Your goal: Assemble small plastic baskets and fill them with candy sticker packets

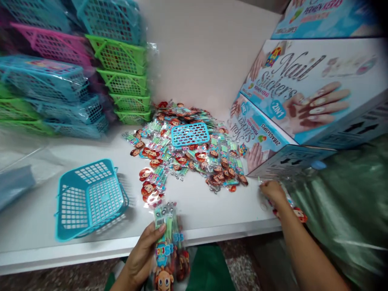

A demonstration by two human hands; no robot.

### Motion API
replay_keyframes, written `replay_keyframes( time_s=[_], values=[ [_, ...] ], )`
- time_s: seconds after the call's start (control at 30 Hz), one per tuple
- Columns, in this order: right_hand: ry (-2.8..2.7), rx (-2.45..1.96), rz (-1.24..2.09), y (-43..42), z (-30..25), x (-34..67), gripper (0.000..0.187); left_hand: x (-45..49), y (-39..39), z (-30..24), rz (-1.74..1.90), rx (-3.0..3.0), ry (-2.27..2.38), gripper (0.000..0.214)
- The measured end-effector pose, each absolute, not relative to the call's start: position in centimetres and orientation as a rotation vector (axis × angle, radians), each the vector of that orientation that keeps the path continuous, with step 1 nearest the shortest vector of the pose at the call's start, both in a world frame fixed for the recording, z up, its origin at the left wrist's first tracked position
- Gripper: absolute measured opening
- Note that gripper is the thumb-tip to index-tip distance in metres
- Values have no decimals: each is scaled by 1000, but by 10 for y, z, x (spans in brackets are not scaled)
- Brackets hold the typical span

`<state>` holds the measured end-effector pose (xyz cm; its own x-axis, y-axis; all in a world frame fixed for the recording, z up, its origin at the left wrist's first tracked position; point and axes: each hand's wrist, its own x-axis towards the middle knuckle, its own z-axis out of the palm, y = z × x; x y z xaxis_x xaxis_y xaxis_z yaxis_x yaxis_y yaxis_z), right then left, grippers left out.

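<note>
My left hand [145, 248] is wrapped around a bunch of clear plastic packets [165, 252] with green sticks, blue lettering and cartoon faces. It holds them upright in front of the table edge, thumb across the front. Over at the right, my right hand [274, 193] has its fingers closed on similar packets [298, 214], which show partly below the wrist. Many more of these packets [182, 159] lie spread in a pile on the white table [197, 206]. A flat blue perforated plastic piece [190, 134] rests on top of the pile.
An uncovered blue basket [91, 200] stands left of my left hand. Stacked blue, green and pink baskets [124, 76] in clear plastic fill the back left. Nail Stickers boxes [303, 89] are stacked at the right, beside a dark green sack [342, 210].
</note>
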<state>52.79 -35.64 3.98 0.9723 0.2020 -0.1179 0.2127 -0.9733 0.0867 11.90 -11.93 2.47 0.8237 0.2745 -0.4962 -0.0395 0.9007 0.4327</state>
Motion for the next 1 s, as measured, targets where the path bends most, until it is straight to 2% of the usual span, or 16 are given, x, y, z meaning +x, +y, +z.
replay_keyframes(
  time_s=[0.13, 0.43, 0.5, 0.6, 0.67, 0.73, 0.83, 0.93, 1.0],
  values=[
    [417, 3047, -98, -327, 45, 503, 33, 120, -123, 21, 173, 416, 600, 33],
    [841, 3175, 120, -178, 55, 486, 62, 127, -123, 17, 181, 358, 590, 17],
    [864, 3185, 106, -158, 51, 487, 58, 125, -121, 18, 207, 353, 588, 17],
    [907, 3219, 67, -156, 47, 484, 37, 123, -117, 19, 235, 351, 573, 21],
    [961, 3257, 67, -167, 47, 479, 31, 122, -113, 19, 241, 349, 573, 21],
    [1062, 3293, 57, -180, 49, 471, 32, 123, -111, 18, 236, 349, 579, 20],
    [1201, 3346, 24, -197, 54, 445, 45, 127, -107, 19, 239, 340, 577, 21],
    [1464, 3416, -120, -209, 61, 394, 46, 135, -105, 23, 277, 277, 532, 30],
    [2038, 3347, -629, -217, 64, 350, 34, 140, -105, 25, 309, 230, 492, 35]
  ],
)
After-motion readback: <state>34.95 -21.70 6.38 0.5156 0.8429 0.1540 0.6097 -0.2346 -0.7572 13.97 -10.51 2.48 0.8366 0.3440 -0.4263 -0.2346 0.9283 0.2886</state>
